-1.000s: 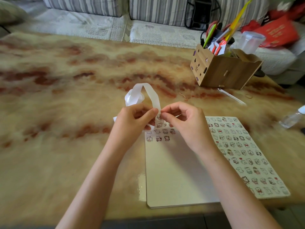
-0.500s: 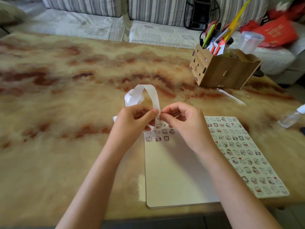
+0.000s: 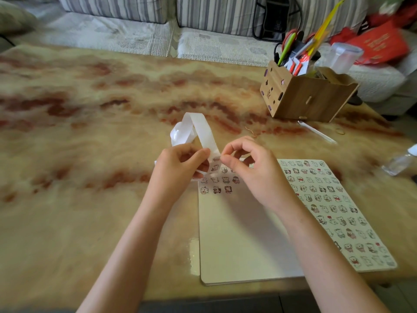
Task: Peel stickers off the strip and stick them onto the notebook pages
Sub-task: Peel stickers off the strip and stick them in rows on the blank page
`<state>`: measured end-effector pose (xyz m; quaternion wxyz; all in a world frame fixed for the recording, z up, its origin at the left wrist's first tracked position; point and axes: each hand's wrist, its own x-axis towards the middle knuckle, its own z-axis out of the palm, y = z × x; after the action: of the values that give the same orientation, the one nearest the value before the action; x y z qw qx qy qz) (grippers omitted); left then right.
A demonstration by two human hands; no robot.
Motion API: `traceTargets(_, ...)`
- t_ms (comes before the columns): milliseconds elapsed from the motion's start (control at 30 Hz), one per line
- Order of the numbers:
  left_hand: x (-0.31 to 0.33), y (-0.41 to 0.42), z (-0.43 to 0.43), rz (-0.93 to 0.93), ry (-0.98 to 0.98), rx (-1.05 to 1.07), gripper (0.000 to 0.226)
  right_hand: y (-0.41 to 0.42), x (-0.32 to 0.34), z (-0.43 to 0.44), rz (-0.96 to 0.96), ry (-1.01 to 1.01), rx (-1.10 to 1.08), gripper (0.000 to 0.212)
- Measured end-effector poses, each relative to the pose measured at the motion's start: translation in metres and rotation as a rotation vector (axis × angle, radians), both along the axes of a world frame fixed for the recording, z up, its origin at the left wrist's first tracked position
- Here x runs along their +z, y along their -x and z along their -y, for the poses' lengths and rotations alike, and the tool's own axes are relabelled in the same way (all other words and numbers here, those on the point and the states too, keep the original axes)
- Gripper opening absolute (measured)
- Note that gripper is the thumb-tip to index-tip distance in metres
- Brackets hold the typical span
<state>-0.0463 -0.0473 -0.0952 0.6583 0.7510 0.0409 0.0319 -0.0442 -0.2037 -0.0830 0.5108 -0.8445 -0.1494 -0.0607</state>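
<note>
An open notebook (image 3: 243,240) lies on the table in front of me. Its left page is mostly blank, with a few rows of small animal stickers (image 3: 216,184) near its top. The right page (image 3: 334,208) is covered in stickers. My left hand (image 3: 178,175) grips a white sticker strip (image 3: 200,129) that loops upward and curls behind the hand. My right hand (image 3: 255,175) pinches at the strip's lower end with thumb and forefinger, just above the top of the left page. Whether a sticker is between those fingertips is hidden.
A wooden desk organiser (image 3: 306,96) full of pens and scissors stands at the back right. A thin white stick (image 3: 317,132) lies before it. A small clear bottle (image 3: 399,162) lies at the right edge. A striped sofa (image 3: 203,16) runs behind the marbled table (image 3: 90,132).
The right thumb and forefinger have shifted slightly at the strip's end. Otherwise both hands and the notebook stay where they were.
</note>
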Motion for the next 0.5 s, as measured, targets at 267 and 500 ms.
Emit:
traceTargets(267,-0.002,-0.001,-0.003,-0.009,-0.048,0.047,0.018,-0.004,0.010,0.036,-0.417,0.044,-0.021,0.005)
traceTargets(500,-0.002,-0.001,-0.003,-0.014,-0.059,0.047,0.018,-0.005,0.001,0.039,-0.555,0.234,-0.039,0.001)
